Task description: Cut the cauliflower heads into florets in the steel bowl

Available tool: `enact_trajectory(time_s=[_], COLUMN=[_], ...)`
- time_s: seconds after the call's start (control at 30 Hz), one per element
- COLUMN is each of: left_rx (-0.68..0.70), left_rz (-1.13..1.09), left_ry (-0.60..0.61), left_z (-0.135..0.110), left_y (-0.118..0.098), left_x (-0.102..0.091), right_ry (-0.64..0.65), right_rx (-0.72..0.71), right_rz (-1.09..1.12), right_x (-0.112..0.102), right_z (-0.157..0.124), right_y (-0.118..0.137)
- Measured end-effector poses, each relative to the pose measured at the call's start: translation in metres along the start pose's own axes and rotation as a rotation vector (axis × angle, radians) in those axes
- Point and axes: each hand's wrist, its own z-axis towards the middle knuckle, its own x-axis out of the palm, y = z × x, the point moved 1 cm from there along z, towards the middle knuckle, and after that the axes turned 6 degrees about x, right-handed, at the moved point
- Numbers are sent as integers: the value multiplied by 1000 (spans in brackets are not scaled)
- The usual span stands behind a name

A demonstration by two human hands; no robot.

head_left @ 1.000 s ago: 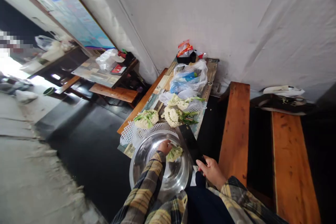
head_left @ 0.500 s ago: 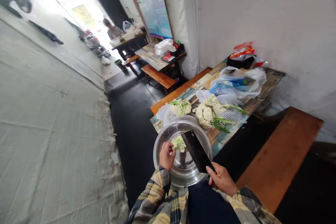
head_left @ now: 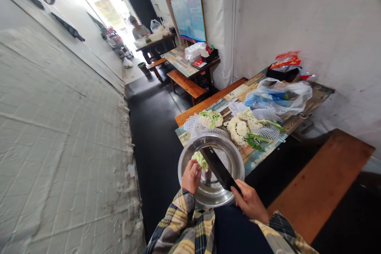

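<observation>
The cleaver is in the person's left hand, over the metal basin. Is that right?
Not quite. The head view shows the cleaver in the right hand; the left hand holds a cauliflower piece. The cleaver is indeed over the metal basin.

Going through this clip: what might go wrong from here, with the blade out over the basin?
The cleaver in the right hand is close to the left hand, so a slip might cut it. The cauliflower piece is held only by the left hand, so it could drop into the basin. Neither hand grips the basin, so a knock might shift it.
</observation>
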Motion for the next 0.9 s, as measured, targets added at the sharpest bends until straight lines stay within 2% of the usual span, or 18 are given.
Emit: enact_trajectory(time_s=[0.1, 0.27, 0.37, 0.53, 0.67, 0.77, 0.83, 0.9], left_rx=[40, 72, 72, 47, 32, -141, -353, -613], left_rz=[-20, -22, -25, -62, -108, -125, -127, -229], left_ry=[-38, -7, 19, 31, -5, -68, -131, -198], left_z=[0, -3, -6, -9, -12, -12, -10, -7], left_y=[-1, 0, 3, 4, 7, 16, 25, 33], left_x=[-3, 0, 3, 4, 8, 13, 17, 21], right_ry=[-63, 95, 181, 347, 382, 288, 194, 135], right_rx=[-33, 28, 169, 507, 594, 547, 448, 341], right_rz=[-4, -27, 54, 347, 485, 437, 355, 274], right_x=[0, 5, 8, 11, 14, 13, 8, 1], right_z=[-3, 0, 2, 4, 6, 4, 2, 1], right_y=[0, 5, -1, -29, -40, -34, -24, -12])
